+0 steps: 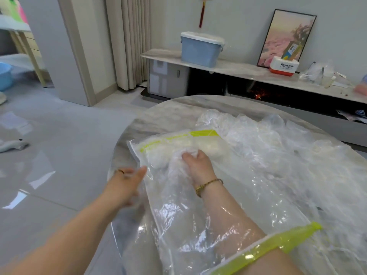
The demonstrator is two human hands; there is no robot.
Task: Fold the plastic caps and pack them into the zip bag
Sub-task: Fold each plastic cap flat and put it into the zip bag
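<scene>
A large clear zip bag (178,211) with a yellow-green zip strip (264,247) lies on the round marble table (170,114). My right hand (198,165) is deep inside the bag, arm through the mouth, closed on a folded white plastic cap (184,153) pressed against other folded caps (198,144) at the far end. My left hand (127,183) is outside at the bag's left edge, fingers apart and blurred, touching the plastic. A heap of loose clear plastic caps (278,147) covers the table's right side.
The table's rim (117,157) curves close beside my left hand, with glossy tiled floor (59,165) beyond. A low cabinet (238,68) along the wall carries a blue lidded box (200,49), a framed picture (286,38) and a small white-and-red box (284,66).
</scene>
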